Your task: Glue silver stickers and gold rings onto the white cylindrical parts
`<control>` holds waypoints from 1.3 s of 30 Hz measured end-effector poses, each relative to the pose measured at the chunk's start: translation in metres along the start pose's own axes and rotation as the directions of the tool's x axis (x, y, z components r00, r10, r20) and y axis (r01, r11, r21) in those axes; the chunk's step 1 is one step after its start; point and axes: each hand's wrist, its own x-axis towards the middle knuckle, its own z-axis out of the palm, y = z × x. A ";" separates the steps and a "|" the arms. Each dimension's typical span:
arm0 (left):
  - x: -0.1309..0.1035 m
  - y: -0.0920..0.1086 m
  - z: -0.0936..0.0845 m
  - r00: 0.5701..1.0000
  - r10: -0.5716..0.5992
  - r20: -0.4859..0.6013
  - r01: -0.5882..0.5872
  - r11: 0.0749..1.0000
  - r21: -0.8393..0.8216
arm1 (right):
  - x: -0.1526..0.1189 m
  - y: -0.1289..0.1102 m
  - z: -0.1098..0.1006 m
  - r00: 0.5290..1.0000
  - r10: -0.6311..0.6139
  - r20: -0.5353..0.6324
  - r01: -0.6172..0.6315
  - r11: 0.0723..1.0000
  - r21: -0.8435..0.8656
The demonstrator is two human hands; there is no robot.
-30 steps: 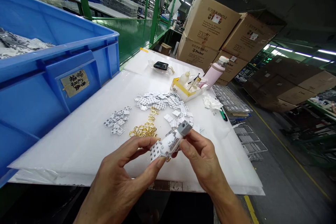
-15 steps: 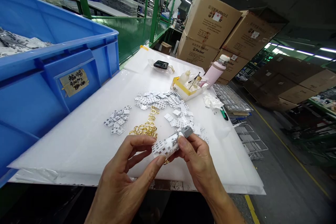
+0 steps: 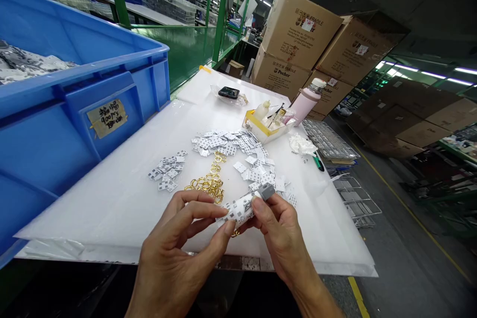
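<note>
On the white table [image 3: 112, 198], gold rings [image 3: 207, 183] and scattered grey-white cards [image 3: 238, 151] lie at twelve o'clock of the hands, a blue crate [image 3: 55, 124] at ten. The left hand [image 3: 175, 253] and right hand [image 3: 279, 228] both pinch a card stack [image 3: 238, 208], seemingly capped by a grey block [image 3: 266, 191], just above the table's near edge. The crate label reads "900pcs"; cartons [image 3: 298, 35] read "FRAGILE" and "Pocher".

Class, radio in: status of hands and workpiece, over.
Left hand, right hand both gripping small white card bundle with grey block. Gold metal rings beyond. Nothing obstructing.
</note>
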 end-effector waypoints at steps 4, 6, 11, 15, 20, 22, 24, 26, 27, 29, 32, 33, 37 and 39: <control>0.000 -0.003 -0.004 1.000 0.026 0.011 -0.026 0.999 0.046 | -0.001 0.002 -0.001 1.000 -0.013 0.006 0.013 1.000 0.011; 0.000 -0.004 -0.005 0.998 0.053 0.015 -0.054 0.996 0.074 | -0.002 0.004 -0.002 1.000 -0.020 0.005 0.020 1.000 -0.003; -0.005 -0.005 -0.007 0.993 0.115 -0.016 -0.112 0.986 0.122 | -0.006 0.006 -0.004 0.995 -0.098 0.025 0.098 0.995 0.002; -0.008 -0.014 -0.012 0.940 0.330 0.090 -0.342 0.910 0.233 | -0.011 0.004 -0.002 0.997 -0.063 -0.045 0.063 0.998 -0.003; -0.007 -0.024 -0.021 0.875 0.407 0.263 -0.478 0.817 0.323 | -0.012 -0.001 0.002 0.997 0.000 -0.079 0.002 1.000 0.015; -0.006 -0.023 -0.022 0.895 0.360 0.264 -0.431 0.851 0.301 | -0.011 -0.004 0.004 0.997 0.045 -0.057 -0.043 0.999 0.030; -0.006 -0.021 -0.021 0.915 0.305 0.264 -0.374 0.886 0.274 | -0.010 -0.005 0.004 0.995 0.086 -0.042 -0.084 0.995 0.046; -0.006 -0.019 -0.020 0.933 0.251 0.258 -0.316 0.913 0.257 | -0.008 -0.003 0.003 0.994 0.099 -0.041 -0.096 0.993 0.067; -0.006 -0.019 -0.019 0.941 0.224 0.254 -0.286 0.926 0.246 | -0.007 -0.002 0.002 0.994 0.099 -0.045 -0.095 0.992 0.078; -0.007 -0.019 -0.019 0.953 0.174 0.248 -0.230 0.948 0.219 | -0.006 0.002 0.001 0.994 0.097 -0.046 -0.092 0.991 0.095; -0.007 -0.019 -0.019 0.961 0.122 0.248 -0.171 0.968 0.186 | -0.005 0.006 -0.001 0.994 0.106 -0.038 -0.101 0.988 0.112; -0.007 -0.019 -0.019 0.963 0.113 0.246 -0.161 0.970 0.184 | -0.005 0.006 0.000 0.993 0.113 -0.036 -0.108 0.987 0.117; -0.006 -0.018 -0.017 0.970 0.105 0.220 -0.146 0.973 0.177 | -0.006 0.007 0.000 0.993 0.115 -0.031 -0.110 0.986 0.124; -0.006 -0.019 -0.017 0.971 0.095 0.219 -0.135 0.976 0.171 | -0.007 0.007 -0.001 0.997 0.068 -0.033 -0.063 0.991 0.120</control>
